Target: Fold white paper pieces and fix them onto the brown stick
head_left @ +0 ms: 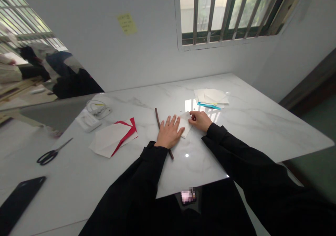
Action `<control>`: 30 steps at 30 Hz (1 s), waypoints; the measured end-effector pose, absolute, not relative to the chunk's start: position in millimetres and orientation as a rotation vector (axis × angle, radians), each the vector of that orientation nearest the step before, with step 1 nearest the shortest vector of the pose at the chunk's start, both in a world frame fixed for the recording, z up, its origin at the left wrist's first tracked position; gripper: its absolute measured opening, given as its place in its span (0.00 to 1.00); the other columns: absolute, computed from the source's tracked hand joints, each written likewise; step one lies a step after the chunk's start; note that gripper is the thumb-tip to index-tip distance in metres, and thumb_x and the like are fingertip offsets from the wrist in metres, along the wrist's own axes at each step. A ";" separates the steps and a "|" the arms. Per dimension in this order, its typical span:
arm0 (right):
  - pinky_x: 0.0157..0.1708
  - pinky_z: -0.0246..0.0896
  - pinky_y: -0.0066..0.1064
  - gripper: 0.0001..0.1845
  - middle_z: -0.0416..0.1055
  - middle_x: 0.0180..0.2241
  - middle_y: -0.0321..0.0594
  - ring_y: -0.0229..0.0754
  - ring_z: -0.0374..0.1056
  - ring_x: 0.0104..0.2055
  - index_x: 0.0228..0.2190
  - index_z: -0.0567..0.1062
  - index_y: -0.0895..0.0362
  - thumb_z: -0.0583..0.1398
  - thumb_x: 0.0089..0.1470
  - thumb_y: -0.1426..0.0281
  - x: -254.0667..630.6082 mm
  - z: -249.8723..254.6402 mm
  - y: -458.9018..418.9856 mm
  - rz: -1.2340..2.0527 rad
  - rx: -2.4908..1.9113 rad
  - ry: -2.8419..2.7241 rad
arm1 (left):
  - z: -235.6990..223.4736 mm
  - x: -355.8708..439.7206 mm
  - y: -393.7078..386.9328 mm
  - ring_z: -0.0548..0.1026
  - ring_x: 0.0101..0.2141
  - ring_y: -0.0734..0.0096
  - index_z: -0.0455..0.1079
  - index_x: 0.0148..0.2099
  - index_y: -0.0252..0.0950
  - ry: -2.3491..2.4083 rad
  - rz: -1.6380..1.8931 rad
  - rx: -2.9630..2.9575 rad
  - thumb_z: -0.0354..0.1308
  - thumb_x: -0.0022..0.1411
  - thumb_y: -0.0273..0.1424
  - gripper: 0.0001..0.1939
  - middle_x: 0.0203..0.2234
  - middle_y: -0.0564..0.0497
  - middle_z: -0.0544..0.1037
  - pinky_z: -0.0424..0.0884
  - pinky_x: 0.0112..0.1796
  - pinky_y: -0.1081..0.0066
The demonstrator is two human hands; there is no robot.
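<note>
My left hand [169,132] lies flat with fingers spread, over a thin brown stick [157,116] and the left part of a small white sheet of paper [186,125]. The stick shows above the fingers and again below the wrist; its middle is hidden. At the sheet's right edge my right hand [200,121] pinches the paper between thumb and fingers. The sheet rests on the white marbled table [223,145]. Part of it is covered by my left hand.
Left of my hands lie white and red papers [112,139], a white box with a cable [89,121], scissors [49,156] and a flat black object [22,201]. White and blue papers [211,97] sit at the back right. A wall with a barred window [223,13] borders the table.
</note>
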State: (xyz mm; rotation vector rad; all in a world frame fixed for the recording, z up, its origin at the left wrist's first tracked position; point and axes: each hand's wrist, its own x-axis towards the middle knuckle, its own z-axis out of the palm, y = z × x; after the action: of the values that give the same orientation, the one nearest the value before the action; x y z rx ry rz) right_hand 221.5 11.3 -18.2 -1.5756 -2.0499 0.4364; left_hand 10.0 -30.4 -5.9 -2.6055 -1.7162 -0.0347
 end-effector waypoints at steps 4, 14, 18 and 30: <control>0.36 0.56 0.30 0.10 0.80 0.33 0.39 0.41 0.72 0.34 0.40 0.81 0.57 0.66 0.62 0.63 220.4 -15.9 9.8 0.397 -1.623 -2.105 | -7.3 8.6 -29.8 0.49 0.76 0.46 0.52 0.79 0.41 -1.686 -0.071 -2.631 0.41 0.79 0.48 0.34 0.78 0.45 0.51 0.52 0.71 0.39; 0.46 0.63 0.33 0.22 0.81 0.45 0.43 0.49 0.75 0.48 0.61 0.77 0.48 0.57 0.70 0.66 213.9 -12.7 2.3 0.301 -1.615 -2.241 | -14.2 5.2 -26.4 0.55 0.74 0.40 0.57 0.77 0.42 -1.664 -0.188 -2.605 0.46 0.77 0.48 0.33 0.75 0.41 0.59 0.55 0.69 0.39; 0.44 0.65 0.33 0.26 0.77 0.50 0.44 0.46 0.76 0.47 0.64 0.75 0.44 0.55 0.70 0.71 208.2 -13.9 -2.2 0.238 -1.586 -2.288 | -13.8 4.8 -25.5 0.59 0.72 0.41 0.61 0.75 0.41 -1.661 -0.264 -2.590 0.50 0.76 0.49 0.32 0.73 0.40 0.64 0.59 0.67 0.43; 0.46 0.69 0.32 0.28 0.72 0.53 0.46 0.43 0.73 0.45 0.62 0.77 0.47 0.54 0.67 0.78 202.3 -15.1 -5.4 0.148 -1.468 -2.381 | -13.4 2.3 -21.4 0.69 0.60 0.48 0.71 0.66 0.37 -1.626 -0.467 -2.606 0.59 0.72 0.47 0.27 0.60 0.40 0.74 0.67 0.61 0.51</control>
State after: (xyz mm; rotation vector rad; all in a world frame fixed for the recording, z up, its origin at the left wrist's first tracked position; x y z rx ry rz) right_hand 202.3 -5.4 -15.1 -1.4677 -2.3810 0.1481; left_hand 2.3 -21.4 -13.4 -2.6063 -1.6260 -0.4666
